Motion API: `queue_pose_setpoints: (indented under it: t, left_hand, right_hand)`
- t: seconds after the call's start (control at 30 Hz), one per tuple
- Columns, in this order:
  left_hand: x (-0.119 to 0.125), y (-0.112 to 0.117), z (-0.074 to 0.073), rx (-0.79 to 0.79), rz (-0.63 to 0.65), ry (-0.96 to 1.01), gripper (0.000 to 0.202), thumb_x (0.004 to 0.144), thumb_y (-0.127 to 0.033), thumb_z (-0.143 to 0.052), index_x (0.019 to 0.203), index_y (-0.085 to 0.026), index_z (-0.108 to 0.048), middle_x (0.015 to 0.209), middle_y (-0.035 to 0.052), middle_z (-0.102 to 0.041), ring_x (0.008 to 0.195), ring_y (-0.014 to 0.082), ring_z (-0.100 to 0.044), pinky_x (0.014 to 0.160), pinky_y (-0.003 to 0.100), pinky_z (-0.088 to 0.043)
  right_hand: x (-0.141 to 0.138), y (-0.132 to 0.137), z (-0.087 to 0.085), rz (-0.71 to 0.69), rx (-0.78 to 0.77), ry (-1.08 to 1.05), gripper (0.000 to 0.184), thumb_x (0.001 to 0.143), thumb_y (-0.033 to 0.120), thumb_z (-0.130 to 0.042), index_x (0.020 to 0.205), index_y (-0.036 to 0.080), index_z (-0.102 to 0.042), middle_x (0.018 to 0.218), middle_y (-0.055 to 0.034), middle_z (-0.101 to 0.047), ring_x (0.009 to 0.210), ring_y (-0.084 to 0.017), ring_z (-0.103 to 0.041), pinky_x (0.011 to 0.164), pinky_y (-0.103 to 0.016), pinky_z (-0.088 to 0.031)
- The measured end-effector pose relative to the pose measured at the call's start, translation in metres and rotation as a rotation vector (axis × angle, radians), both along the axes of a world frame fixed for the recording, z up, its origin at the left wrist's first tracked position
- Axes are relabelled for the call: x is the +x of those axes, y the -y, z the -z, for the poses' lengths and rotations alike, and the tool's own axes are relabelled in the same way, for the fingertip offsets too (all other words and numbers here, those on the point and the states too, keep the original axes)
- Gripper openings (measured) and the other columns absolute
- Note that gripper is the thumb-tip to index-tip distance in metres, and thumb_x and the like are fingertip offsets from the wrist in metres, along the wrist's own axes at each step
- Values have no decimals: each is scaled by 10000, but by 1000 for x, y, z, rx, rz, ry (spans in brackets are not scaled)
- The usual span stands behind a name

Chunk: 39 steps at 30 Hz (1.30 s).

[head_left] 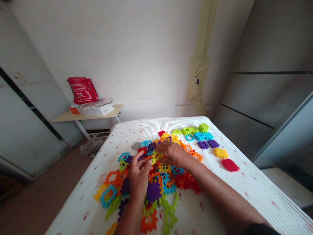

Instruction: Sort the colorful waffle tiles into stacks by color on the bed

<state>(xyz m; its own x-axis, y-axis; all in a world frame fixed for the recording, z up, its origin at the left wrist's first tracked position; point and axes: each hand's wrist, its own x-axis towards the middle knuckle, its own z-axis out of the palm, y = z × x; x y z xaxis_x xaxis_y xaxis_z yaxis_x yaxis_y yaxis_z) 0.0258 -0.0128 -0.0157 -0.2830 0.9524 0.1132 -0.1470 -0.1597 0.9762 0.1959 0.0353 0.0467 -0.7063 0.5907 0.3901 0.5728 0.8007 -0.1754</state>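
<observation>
A heap of bright interlocking plastic tiles with toothed edges lies on the bed, and both hands are over it. My left hand [139,173] has its fingers apart, with the thumb tip against or very near a lime-green tile [154,159]. My right hand [174,152] reaches in from the right, fingers curled down over that same tile, seeming to grip it; its fingertips are partly hidden. Below the hands lie a solid purple tile [154,192], a yellow window-grid tile [165,167] and several red tiles [187,181]. An orange frame tile [113,177] is left of my left hand.
Sorted tiles sit at the right: a lime-green stack [203,127], blue tiles [200,136], purple tiles [203,145], a yellow tile [221,153] and a red tile [230,165]. Beyond the ribbed white bedcover [137,125], a side table [65,116] holds a red bag [81,90] and a white box [102,110].
</observation>
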Motion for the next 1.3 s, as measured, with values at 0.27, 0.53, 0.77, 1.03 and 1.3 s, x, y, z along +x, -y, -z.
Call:
queue_pose_setpoints:
  t: [0.27,0.53,0.77,1.03,1.3]
  left_hand:
    - [2,3,-6,-2,-17,-5,617,684,-376,-695,1231,-188,-479,761,4,-647,598,115,-608,619,255,-505]
    - [2,1,-6,58,-95,26,568,689,-355,-699,1196,-195,-501,874,34,-630,774,141,-624,714,267,-506]
    - [0,-1,-3,46,-93,-14,550,686,-344,-690,1180,-179,-512,883,43,-632,789,152,-617,708,273,-504]
    - [1,1,-7,38,-89,-40,529,703,-333,-671,1188,-188,-515,896,36,-628,800,144,-608,736,274,-496]
    - [0,1,-5,38,-88,-46,530,703,-342,-667,1185,-186,-509,903,38,-627,815,151,-609,746,281,-492]
  right_hand:
    - [-11,2,10,35,-50,-44,381,736,203,-660,1109,154,-602,1008,-104,-645,900,-195,-592,780,-284,-454]
    - [49,-90,-11,718,-87,178,397,785,251,-609,1176,187,-583,1132,-96,-619,992,-190,-583,821,-248,-431]
    - [72,-141,3,874,-203,433,369,760,354,-648,1114,250,-625,1115,-73,-645,997,-213,-597,757,-272,-458]
    - [65,-158,18,903,-260,528,378,764,330,-639,1129,231,-634,1146,-115,-634,1026,-256,-605,775,-318,-481]
    - [64,-162,25,896,-278,574,407,742,310,-667,1139,228,-633,1123,-135,-641,1037,-265,-603,795,-332,-478]
